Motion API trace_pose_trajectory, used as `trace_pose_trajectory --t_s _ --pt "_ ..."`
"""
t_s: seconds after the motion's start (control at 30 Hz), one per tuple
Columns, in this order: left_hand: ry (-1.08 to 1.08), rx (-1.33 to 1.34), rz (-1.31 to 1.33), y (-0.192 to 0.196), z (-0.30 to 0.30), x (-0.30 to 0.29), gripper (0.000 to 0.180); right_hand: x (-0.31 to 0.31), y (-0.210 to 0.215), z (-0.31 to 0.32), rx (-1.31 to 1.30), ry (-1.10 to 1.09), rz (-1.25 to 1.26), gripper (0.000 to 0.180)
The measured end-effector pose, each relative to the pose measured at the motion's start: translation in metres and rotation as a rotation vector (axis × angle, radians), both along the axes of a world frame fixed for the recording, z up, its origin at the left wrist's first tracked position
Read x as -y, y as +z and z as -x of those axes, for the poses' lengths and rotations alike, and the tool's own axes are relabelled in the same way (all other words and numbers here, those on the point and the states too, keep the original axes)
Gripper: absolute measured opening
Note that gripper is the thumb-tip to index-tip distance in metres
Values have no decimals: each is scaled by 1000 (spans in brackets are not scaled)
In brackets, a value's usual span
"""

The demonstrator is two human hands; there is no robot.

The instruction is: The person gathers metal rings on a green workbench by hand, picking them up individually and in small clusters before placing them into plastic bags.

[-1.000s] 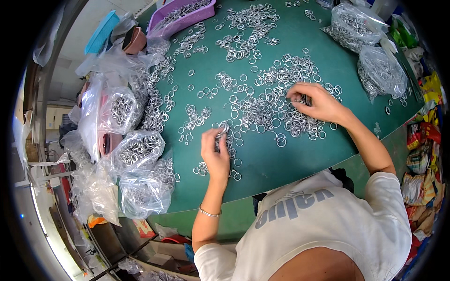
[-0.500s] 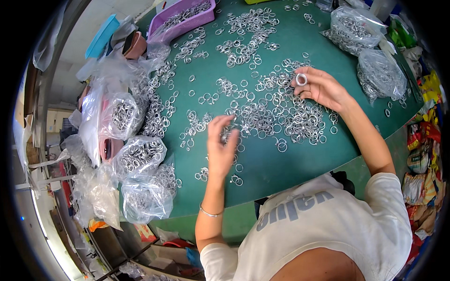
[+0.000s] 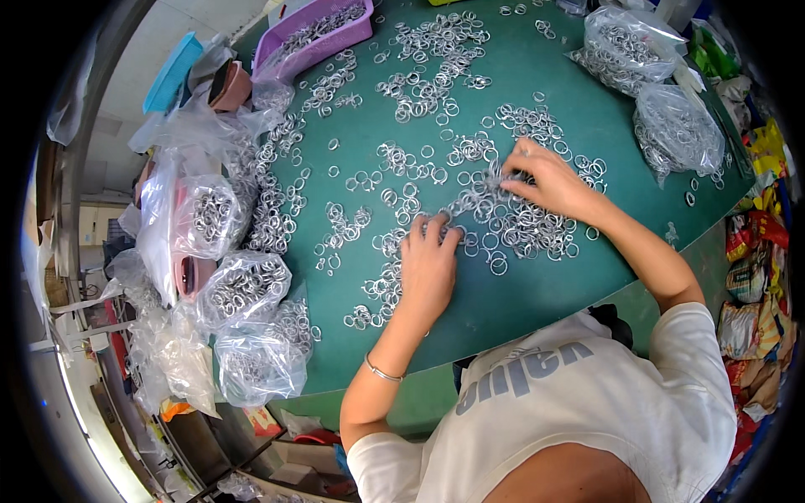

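a person's left hand (image 3: 428, 268) is lying palm-down, fingers spread, on the heap of metal rings (image 3: 511, 222) at the green table's (image 3: 537, 302) centre, while the right hand (image 3: 545, 180) is pinching into it at 1 o'clock; what it grips is too small to tell. clear ring bags (image 3: 243, 289) are crowding 9 o'clock, more bags (image 3: 675, 130) at 2, a purple tray (image 3: 314, 38) at 11, its far end cut off.

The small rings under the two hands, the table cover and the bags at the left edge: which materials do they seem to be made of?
Rings: probably metal, silvery with bright glints. Table cover: a matte green mat, perhaps rubber or vinyl; I cannot tell which. Bags: thin clear plastic film, crinkled and shiny, with rings visible through it. The left hand and right hand both rest on the rings.
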State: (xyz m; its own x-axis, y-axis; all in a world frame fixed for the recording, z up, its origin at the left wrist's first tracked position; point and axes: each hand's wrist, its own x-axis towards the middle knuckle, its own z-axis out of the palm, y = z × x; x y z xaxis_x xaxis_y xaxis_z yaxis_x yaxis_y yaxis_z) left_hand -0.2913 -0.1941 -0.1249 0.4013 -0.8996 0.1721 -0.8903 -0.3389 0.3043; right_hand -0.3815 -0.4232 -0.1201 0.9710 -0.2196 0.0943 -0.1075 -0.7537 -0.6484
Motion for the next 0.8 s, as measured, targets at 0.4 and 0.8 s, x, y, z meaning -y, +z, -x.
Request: trace_pose_trajectory --t_s 0.4,0.8 --pt "638 -1493 876 17 -29 -36 28 -56 9 50 72 399 189 11" --pt "218 -973 690 31 -21 -32 42 12 -24 -28 247 -2 327 11"
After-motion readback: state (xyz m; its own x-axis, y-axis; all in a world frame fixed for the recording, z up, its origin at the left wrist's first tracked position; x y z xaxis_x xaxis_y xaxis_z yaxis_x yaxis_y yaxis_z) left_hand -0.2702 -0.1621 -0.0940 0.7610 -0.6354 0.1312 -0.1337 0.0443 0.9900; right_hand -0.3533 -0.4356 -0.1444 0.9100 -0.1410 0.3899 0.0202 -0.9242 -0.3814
